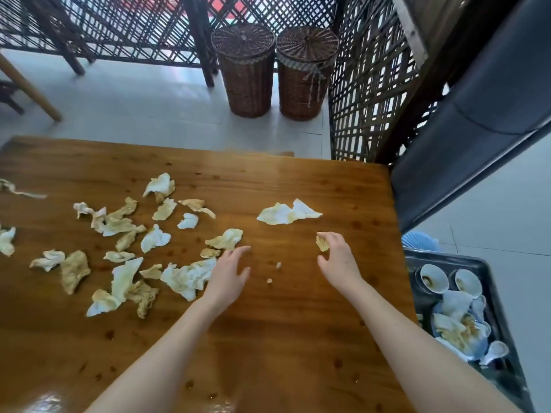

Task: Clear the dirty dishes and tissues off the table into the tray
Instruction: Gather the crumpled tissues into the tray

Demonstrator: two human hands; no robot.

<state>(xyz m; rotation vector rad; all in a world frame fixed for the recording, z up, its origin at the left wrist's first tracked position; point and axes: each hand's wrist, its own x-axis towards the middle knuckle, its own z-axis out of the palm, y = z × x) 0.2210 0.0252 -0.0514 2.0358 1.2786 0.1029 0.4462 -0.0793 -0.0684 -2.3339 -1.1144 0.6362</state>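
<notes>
Above the tabletop, our right hand pinches a tissue scrap, likely bound for the tray at right. Our left hand hovers open beside the scattered tissues. Dishes already sit inside.

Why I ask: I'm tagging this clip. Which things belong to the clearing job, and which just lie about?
Job: soiled tissues on the table; tissue scrap pinched in the right hand; left hand; black tray; shell-shaped dishes in it.
Lying about: two lidded wicker baskets; lattice screen.
</notes>
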